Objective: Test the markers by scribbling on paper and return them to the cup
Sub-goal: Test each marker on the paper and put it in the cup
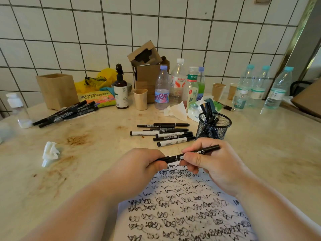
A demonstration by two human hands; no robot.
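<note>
- Hands: left hand [145, 161] and right hand [211, 160] both grasp one black marker [192, 153], held roughly level above the top edge of the paper [182, 211].
- Left hand: fingers curled tight around the marker's left end, which is hidden inside the fist; whether a cap sits there cannot be told.
- Right hand: thumb and fingers pinch the marker near mid-barrel; the right end of the marker projects past the knuckles and points toward the mesh cup [213, 126].
- Marker: black barrel with white lettering, tilted slightly, right end higher in the frame.
- Paper: white sheet lying flat on the table [97, 146], directly below the hands, covered with rows of black scribbles and loops.
- Mesh cup: black wire cup, upright, just beyond the right hand; several dark markers stand in it.
- Loose markers [164, 133]: a group of black and white-barrelled markers lying on the table left of the mesh cup, beyond the hands.
- Second marker pile [69, 113]: black markers lying at the far left, in front of a wooden box [57, 90].
- Background: plastic bottles [177, 84], paper cups, a brown pump bottle [120, 89] and cardboard boxes along the tiled wall.
- Crumpled tissue [50, 153]: on the table, well left of the hands.
</note>
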